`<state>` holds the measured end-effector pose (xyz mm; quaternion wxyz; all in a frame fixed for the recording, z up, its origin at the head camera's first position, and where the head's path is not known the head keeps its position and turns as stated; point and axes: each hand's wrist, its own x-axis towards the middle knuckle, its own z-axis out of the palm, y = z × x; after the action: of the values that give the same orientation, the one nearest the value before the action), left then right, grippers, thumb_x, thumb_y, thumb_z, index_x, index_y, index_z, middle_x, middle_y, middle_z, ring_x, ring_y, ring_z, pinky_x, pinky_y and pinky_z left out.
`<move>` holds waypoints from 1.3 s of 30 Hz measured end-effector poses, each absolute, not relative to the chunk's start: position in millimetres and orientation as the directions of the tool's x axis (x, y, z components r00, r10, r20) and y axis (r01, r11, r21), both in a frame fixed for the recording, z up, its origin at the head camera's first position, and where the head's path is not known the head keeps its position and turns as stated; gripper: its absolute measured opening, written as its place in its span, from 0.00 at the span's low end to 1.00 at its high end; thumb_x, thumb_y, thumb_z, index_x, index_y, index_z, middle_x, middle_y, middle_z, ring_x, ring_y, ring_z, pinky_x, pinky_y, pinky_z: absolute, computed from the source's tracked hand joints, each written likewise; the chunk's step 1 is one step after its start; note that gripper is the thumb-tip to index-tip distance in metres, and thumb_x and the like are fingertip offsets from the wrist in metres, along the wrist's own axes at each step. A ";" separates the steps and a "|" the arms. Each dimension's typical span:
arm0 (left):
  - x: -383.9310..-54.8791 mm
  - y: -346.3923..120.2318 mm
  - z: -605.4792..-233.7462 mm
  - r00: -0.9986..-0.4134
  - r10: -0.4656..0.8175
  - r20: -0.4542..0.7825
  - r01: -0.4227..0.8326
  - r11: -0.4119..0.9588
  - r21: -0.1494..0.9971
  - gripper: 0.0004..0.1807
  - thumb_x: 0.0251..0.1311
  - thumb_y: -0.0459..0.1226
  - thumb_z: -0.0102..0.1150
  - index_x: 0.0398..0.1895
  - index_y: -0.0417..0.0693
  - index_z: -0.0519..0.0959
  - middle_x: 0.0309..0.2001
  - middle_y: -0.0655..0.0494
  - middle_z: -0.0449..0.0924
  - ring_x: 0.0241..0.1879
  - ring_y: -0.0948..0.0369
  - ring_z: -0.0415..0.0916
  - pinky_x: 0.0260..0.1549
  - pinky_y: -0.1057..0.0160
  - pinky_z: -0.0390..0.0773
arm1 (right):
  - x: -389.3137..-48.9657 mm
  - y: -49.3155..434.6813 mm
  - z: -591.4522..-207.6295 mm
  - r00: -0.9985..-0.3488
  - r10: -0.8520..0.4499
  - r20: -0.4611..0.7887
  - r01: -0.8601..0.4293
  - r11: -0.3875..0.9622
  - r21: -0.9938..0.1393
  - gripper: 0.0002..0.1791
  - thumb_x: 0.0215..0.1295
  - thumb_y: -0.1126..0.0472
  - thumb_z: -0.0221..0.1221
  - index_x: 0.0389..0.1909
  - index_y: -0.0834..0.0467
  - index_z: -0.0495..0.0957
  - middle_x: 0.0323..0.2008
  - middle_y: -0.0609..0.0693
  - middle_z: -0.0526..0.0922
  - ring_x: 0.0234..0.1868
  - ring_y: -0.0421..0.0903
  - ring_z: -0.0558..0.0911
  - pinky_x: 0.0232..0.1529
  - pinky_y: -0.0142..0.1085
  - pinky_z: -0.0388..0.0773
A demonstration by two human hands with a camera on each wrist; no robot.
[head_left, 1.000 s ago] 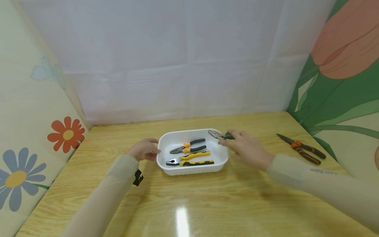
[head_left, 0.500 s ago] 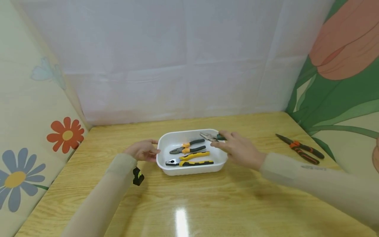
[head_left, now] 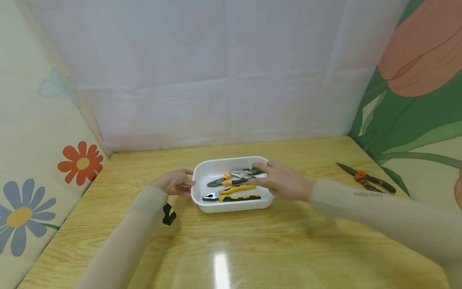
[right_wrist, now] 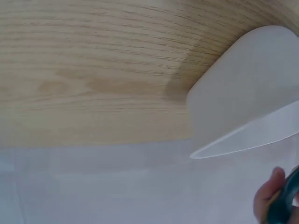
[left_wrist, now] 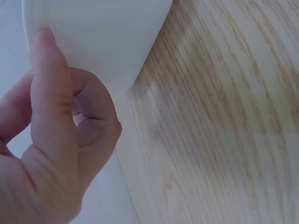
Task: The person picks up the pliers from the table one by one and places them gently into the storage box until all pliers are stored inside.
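Observation:
My left hand (head_left: 174, 183) holds the left end of a white plastic tray (head_left: 223, 208), thumb at the rim and the other fingers bent against its end wall in the left wrist view. Over the tray's right side, my right hand (head_left: 283, 181) grips combination pliers (head_left: 243, 173) by their dark green handles (right_wrist: 281, 205), jaws pointing left. These overlap pliers with orange-and-black handles (head_left: 226, 182) lying in the tray. Closer to me in the tray are yellow-and-black pliers (head_left: 238, 198), their jaws also toward the left.
Long-nose pliers (head_left: 362, 176) with red-and-black handles lie on the wooden table (head_left: 288, 249) at the right. A white cloth backdrop (head_left: 223, 80) rises behind the table. Flower-printed panels flank both sides. A small black item (head_left: 168, 214) shows by the left wrist.
My right hand has moved left with the green-handled pliers, from the tray's right rim to over the orange-and-black pliers. The left hand stays at the tray's end.

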<state>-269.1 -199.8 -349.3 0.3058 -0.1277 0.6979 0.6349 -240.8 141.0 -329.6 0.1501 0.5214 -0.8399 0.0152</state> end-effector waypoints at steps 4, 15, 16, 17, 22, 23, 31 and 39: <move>-268.9 -199.1 -348.5 -0.782 0.202 -0.590 -0.565 0.172 0.807 0.28 0.66 0.20 0.43 0.68 0.38 0.54 0.39 0.42 0.66 0.26 0.59 0.72 0.27 0.70 0.82 | -253.1 142.0 -333.4 -0.275 -0.913 0.303 -0.935 0.327 0.136 0.39 0.41 0.80 0.62 0.56 0.45 0.80 0.59 0.64 0.73 0.40 0.54 0.77 0.20 0.28 0.70; -268.3 -198.2 -346.8 -0.786 0.184 -0.590 -0.558 0.201 0.805 0.30 0.66 0.20 0.44 0.70 0.38 0.53 0.39 0.42 0.66 0.26 0.59 0.72 0.26 0.71 0.82 | -276.7 133.0 -332.9 -0.096 -0.974 0.206 -0.971 0.137 0.195 0.38 0.43 0.81 0.58 0.54 0.44 0.81 0.59 0.63 0.74 0.38 0.50 0.72 0.24 0.32 0.71; -268.2 -198.2 -346.7 -0.786 0.184 -0.590 -0.557 0.203 0.806 0.29 0.66 0.20 0.44 0.70 0.38 0.53 0.39 0.42 0.66 0.26 0.59 0.72 0.26 0.71 0.82 | -277.3 131.5 -332.3 -0.095 -0.977 0.189 -0.969 0.134 0.207 0.37 0.44 0.80 0.58 0.54 0.44 0.81 0.60 0.62 0.73 0.38 0.50 0.72 0.25 0.32 0.71; -268.1 -198.0 -346.6 -0.787 0.186 -0.589 -0.555 0.204 0.806 0.29 0.66 0.20 0.44 0.69 0.37 0.53 0.39 0.42 0.66 0.26 0.59 0.72 0.26 0.71 0.82 | -277.4 129.9 -331.6 -0.094 -0.980 0.176 -0.968 0.131 0.213 0.37 0.46 0.80 0.58 0.54 0.43 0.81 0.60 0.62 0.73 0.38 0.50 0.72 0.26 0.33 0.71; -268.3 -197.7 -347.0 -0.787 0.180 -0.590 -0.558 0.200 0.806 0.29 0.66 0.20 0.44 0.69 0.38 0.53 0.39 0.43 0.65 0.26 0.59 0.71 0.25 0.71 0.82 | -278.9 121.3 -330.3 -0.093 -0.989 0.118 -0.960 0.121 0.254 0.35 0.52 0.78 0.59 0.56 0.42 0.80 0.61 0.60 0.73 0.37 0.48 0.72 0.27 0.33 0.72; -268.3 -197.6 -347.0 -0.787 0.180 -0.590 -0.559 0.198 0.805 0.29 0.66 0.20 0.44 0.69 0.38 0.53 0.40 0.43 0.65 0.26 0.59 0.71 0.26 0.71 0.82 | -279.3 120.1 -330.4 -0.095 -0.989 0.111 -0.959 0.121 0.256 0.35 0.52 0.77 0.59 0.57 0.42 0.80 0.61 0.60 0.73 0.37 0.48 0.72 0.27 0.33 0.71; -268.3 -198.2 -347.4 -0.789 0.185 -0.586 -0.558 0.186 0.809 0.30 0.66 0.20 0.44 0.70 0.37 0.53 0.41 0.42 0.64 0.27 0.59 0.71 0.27 0.70 0.82 | -283.2 108.1 -333.3 -0.042 -0.993 0.109 -0.961 0.070 0.269 0.32 0.53 0.74 0.62 0.56 0.41 0.80 0.59 0.60 0.74 0.40 0.50 0.75 0.31 0.35 0.78; -265.7 -200.1 -345.2 -0.789 0.217 -0.575 -0.540 0.201 0.817 0.26 0.64 0.19 0.44 0.65 0.36 0.56 0.39 0.44 0.65 0.27 0.60 0.72 0.27 0.72 0.81 | -290.7 95.7 -339.9 -0.021 -0.997 0.072 -0.959 0.041 0.280 0.29 0.55 0.69 0.64 0.54 0.37 0.80 0.59 0.60 0.74 0.43 0.53 0.76 0.31 0.37 0.80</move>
<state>-265.7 -200.1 -345.2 0.3044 -0.1133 0.7128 0.6217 -290.7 95.7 -339.9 0.1247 0.6884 -0.7104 -0.0761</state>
